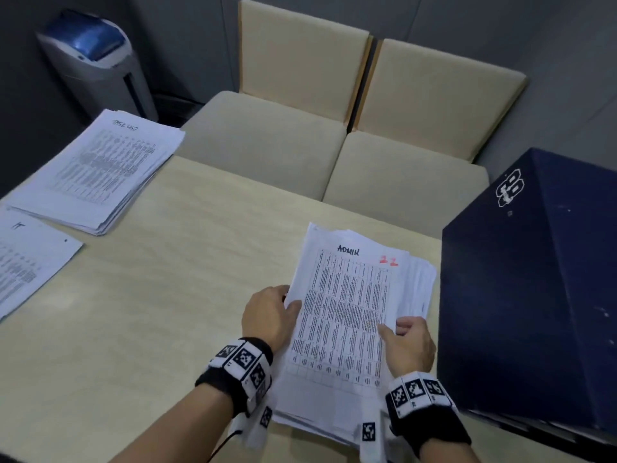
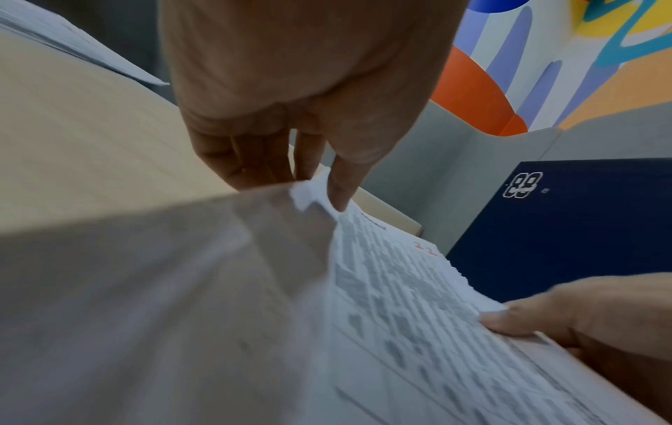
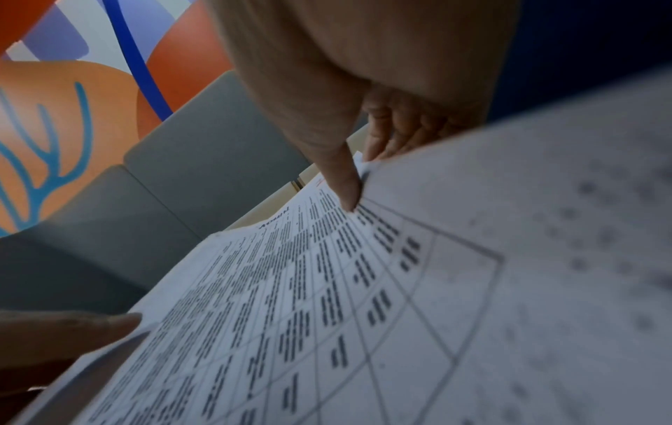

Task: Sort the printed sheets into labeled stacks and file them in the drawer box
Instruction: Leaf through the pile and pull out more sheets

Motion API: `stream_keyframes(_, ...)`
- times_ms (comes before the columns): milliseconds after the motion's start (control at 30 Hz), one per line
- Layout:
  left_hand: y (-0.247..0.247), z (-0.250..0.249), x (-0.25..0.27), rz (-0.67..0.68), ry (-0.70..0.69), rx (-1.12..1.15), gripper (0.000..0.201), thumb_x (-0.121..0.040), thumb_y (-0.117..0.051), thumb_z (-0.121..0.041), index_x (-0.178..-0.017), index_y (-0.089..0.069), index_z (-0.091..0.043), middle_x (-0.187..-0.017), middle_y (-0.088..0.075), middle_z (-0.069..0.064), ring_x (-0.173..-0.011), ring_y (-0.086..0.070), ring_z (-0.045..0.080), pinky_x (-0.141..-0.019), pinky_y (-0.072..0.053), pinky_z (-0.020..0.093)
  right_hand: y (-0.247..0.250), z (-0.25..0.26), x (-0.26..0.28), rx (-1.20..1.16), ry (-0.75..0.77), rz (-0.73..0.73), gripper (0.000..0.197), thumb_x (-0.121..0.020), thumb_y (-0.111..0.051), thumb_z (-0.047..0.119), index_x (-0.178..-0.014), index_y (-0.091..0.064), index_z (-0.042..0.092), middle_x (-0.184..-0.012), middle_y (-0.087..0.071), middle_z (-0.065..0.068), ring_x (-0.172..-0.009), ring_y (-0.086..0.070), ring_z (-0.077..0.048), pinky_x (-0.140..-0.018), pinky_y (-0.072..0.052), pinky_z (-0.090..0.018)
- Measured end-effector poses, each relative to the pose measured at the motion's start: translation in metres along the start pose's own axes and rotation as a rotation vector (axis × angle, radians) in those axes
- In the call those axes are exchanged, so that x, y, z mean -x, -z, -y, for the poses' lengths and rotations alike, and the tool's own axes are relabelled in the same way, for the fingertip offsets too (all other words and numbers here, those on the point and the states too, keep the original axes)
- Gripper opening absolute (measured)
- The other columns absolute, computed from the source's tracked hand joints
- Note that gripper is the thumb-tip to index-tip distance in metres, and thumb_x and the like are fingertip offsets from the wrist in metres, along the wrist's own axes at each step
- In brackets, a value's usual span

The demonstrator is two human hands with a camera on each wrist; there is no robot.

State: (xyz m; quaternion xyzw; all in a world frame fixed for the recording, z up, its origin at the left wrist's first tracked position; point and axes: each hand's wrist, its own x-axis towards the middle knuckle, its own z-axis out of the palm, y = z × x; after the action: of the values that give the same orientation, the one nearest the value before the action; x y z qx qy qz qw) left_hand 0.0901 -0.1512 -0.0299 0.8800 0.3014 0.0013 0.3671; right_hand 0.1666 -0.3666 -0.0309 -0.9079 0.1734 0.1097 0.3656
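A thick stack of printed sheets labelled ADMIN, with a red 22 on top, sits near the table's front right. My left hand grips its left edge, thumb on top and fingers under. My right hand grips the right edge the same way. The dark blue drawer box stands just right of the stack. Two more stacks lie at the left: one labelled TASK LIST, one labelled IT.
The light wooden table has bare room between the stacks. Two beige chairs stand against its far edge. A grey bin with a blue lid stands on the floor at the back left.
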Motion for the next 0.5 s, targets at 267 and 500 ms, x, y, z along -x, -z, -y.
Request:
stream_keyframes(267, 0.006, 0.003, -0.013, -0.027, 0.135, -0.059, 0.007, -0.083, -0.070, -0.023, -0.079, -0.065, -0.021, -0.075, -0.068, -0.002, -0.073, -0.063, 0.021, -0.060, -0.043, 0.026, 0.016, -0.011, 0.000, -0.021, 0.104, -0.114, 0.042, -0.100, -0.050, 0.029, -0.072, -0.057, -0.001, -0.069, -0.059, -0.013, -0.069, -0.055, -0.033, -0.065, -0.045, -0.038)
stream_keyframes(500, 0.012, 0.007, -0.012, 0.049, 0.062, -0.206, 0.017, -0.092, -0.057, -0.027, -0.078, -0.062, -0.018, -0.076, -0.062, 0.001, -0.076, -0.059, 0.026, -0.063, -0.042, 0.028, 0.024, -0.002, 0.007, -0.303, -0.014, -0.259, 0.014, -0.083, -0.054, -0.002, -0.077, -0.061, 0.008, -0.073, -0.060, -0.005, -0.073, -0.055, -0.026, -0.065, -0.044, -0.031)
